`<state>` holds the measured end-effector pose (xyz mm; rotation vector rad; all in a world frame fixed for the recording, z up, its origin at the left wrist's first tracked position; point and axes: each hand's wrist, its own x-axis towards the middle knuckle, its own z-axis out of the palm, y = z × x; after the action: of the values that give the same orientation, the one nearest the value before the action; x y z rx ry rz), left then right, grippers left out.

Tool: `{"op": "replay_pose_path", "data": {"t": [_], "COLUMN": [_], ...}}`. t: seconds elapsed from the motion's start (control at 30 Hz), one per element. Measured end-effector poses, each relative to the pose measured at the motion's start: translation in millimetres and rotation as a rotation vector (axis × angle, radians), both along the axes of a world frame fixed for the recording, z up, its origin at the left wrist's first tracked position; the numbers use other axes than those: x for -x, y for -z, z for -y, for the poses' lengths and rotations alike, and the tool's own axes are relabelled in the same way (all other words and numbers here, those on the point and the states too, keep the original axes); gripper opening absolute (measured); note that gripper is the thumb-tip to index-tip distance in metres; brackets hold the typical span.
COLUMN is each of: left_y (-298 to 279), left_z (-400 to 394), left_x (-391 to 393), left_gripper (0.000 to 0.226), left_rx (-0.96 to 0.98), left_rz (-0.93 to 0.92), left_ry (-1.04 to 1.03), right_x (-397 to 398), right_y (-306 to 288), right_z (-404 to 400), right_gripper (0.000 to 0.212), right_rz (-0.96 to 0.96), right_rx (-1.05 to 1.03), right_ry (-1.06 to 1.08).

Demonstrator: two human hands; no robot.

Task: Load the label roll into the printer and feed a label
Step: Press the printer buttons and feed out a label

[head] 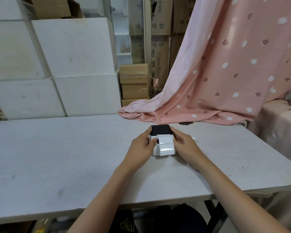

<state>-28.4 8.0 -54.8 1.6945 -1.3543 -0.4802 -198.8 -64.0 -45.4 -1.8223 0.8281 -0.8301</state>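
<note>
A small white label printer point(156, 151) with a black lid point(160, 129) stands on the pale wooden table point(57, 148). A strip of white glossy labels point(165, 144) hangs out of its front slot and down over the front face. My left hand point(142, 146) grips the printer's left side, thumb resting on top near the slot. My right hand point(183, 142) holds the right side, fingers against the lid's edge. The roll itself is hidden inside the printer.
A pink patterned cloth point(225, 73) drapes onto the table's far right. White boxes point(71, 64) are stacked behind the table at the left, cardboard cartons point(134, 81) behind the middle. The table's near edge runs just above my knees.
</note>
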Motion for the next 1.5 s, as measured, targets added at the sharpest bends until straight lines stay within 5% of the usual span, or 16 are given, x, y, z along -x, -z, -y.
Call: {"op": "replay_pose_path", "data": {"t": [0.33,1.5], "left_y": [9,14], "left_z": [3,7], "left_x": [0,-2], "left_gripper": [0.057,0.058], "left_rx": [0.008,-0.001], "left_rz": [0.171,0.163], "left_ry": [-0.004,-0.024], "right_x": [-1,-4], "right_y": [4,15], "right_z": [1,12], "right_gripper": [0.047,0.052], "right_rz": [-0.046,-0.091], "right_rx": [0.031,0.060], "right_ry": [0.021,0.057]}}
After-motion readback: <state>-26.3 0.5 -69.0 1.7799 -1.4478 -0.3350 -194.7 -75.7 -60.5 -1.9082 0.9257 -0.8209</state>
